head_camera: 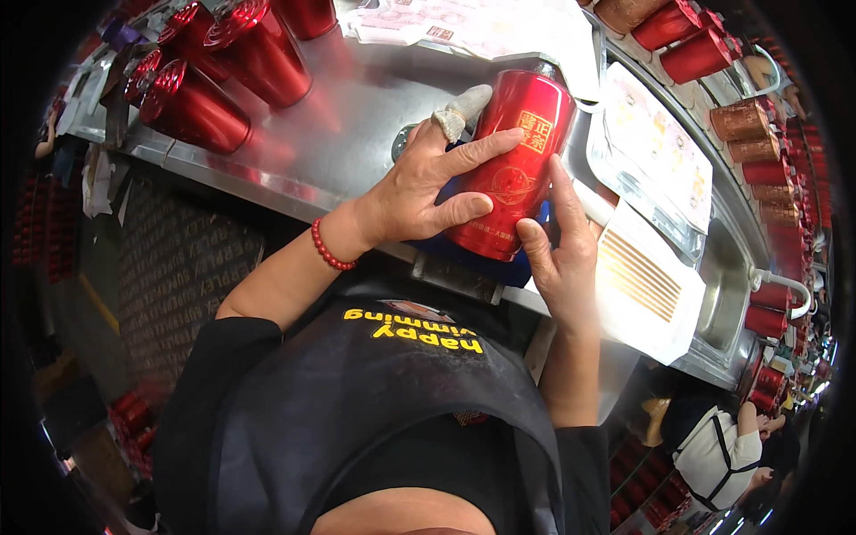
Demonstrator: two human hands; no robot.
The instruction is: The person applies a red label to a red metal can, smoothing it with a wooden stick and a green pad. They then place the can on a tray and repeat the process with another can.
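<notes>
A glossy red canister (511, 167) with gold printed decoration lies tilted on a blue support (495, 267) near the table's front edge. My left hand (428, 184) rests on its left side, with the thumb and one finger spread over the print; a pale cloth finger cover (466, 110) is on one finger. My right hand (565, 247) touches the canister's right side with thumb and forefinger. A white sheet with gold-brown stripes (638, 274) lies right of my right hand. What the canister's underside rests on is partly hidden.
Several red canisters (194, 107) stand at the back left of the metal table (334, 154). Printed sheets (461, 23) lie at the back, more in a tray (652, 147) on the right. Beyond are a sink (719, 301) and a person in a white shirt (715, 448).
</notes>
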